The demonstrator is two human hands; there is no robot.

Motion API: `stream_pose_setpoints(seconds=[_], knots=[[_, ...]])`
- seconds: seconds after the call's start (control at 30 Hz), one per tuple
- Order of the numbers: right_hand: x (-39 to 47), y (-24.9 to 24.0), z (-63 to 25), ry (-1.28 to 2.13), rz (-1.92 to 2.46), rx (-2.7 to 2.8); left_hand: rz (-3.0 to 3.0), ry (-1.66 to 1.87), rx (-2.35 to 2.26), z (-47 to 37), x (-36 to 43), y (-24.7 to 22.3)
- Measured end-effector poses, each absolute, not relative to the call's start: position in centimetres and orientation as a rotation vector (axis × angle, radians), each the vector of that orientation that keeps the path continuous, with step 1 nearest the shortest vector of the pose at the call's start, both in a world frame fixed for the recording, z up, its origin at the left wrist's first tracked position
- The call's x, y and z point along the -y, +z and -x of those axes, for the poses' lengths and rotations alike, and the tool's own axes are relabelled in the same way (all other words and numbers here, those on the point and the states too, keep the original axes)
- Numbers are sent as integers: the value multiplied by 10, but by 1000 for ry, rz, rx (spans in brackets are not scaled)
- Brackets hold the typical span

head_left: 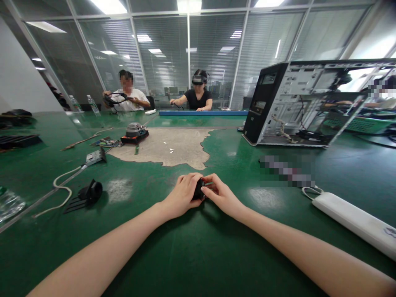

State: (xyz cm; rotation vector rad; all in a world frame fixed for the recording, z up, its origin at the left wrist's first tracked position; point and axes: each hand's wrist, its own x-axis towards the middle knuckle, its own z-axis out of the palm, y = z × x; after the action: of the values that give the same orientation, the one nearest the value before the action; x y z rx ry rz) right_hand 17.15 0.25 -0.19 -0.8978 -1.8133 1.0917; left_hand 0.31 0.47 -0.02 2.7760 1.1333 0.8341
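A small black part (198,189) is held between my two hands just above the green tabletop (198,255). My left hand (185,190) wraps round its left side, with the fingers over the top and the thumb below. From the right, my right hand (218,192) grips its edge with thumb and bent fingers. My fingers cover most of the part, so its exact kind cannot be made out. Beyond my hands lies a bare patch (182,144) where the green covering is torn away, with a few white scraps on it.
An opened computer case (269,107) stands at the right, with a white power strip (352,218) nearer me. On the left lie a black bracket-like part (89,192), a metal box with a cable (95,156) and a plastic bottle (10,204). Two people sit across the table.
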Motion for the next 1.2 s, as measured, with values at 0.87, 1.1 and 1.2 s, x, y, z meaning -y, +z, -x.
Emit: stream_pose_setpoints(seconds=[0.87,1.1,1.2], knots=[[0,-2,-174,716,836,1908,-2785,826,-1118,-3,-4,0],[-3,-3,-171,969,915,1833,-2777,825,-1134,-4,-5,0],[-2,-1,-171,1043,927,1863,-2768,834,-1130,-4,-5,0]])
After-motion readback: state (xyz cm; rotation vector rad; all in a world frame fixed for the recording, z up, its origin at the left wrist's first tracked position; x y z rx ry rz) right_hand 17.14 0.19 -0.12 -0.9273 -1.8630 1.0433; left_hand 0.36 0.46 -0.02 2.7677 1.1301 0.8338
